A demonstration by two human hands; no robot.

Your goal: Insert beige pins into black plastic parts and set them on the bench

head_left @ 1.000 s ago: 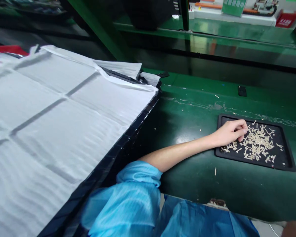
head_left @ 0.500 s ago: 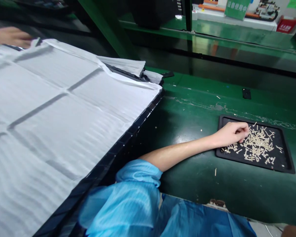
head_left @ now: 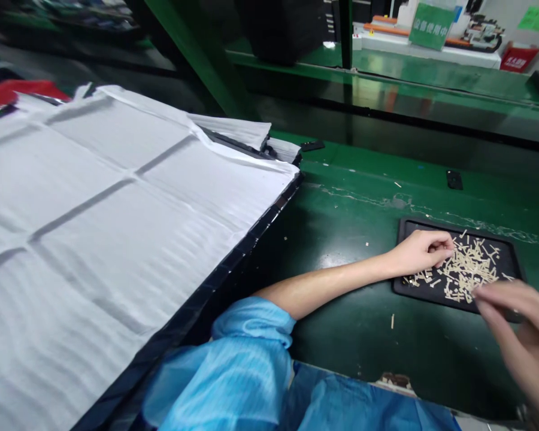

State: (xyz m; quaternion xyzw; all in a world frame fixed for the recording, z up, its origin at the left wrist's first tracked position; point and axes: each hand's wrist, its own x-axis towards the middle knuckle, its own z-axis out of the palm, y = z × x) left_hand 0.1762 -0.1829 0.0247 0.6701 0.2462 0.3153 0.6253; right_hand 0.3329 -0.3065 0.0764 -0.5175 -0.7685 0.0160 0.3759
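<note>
My left hand reaches across the green bench to a shallow black tray. Its fingers are curled in a pinch at the left edge of a heap of small beige strips; what they hold is hidden. My right hand comes in from the lower right, blurred, with its fingers stretched toward the tray's near edge and nothing in them. My blue sleeve rests at the bench's front.
A large panel with a black edge, covered by a creased white sheet, fills the left. Two small black objects lie further back on the bench. A few strips are scattered outside the tray. Something red shows at the far left.
My right hand has come into view at the lower right. Another person's hand at the sheet's far left corner is gone. My left hand stays at the strips.
</note>
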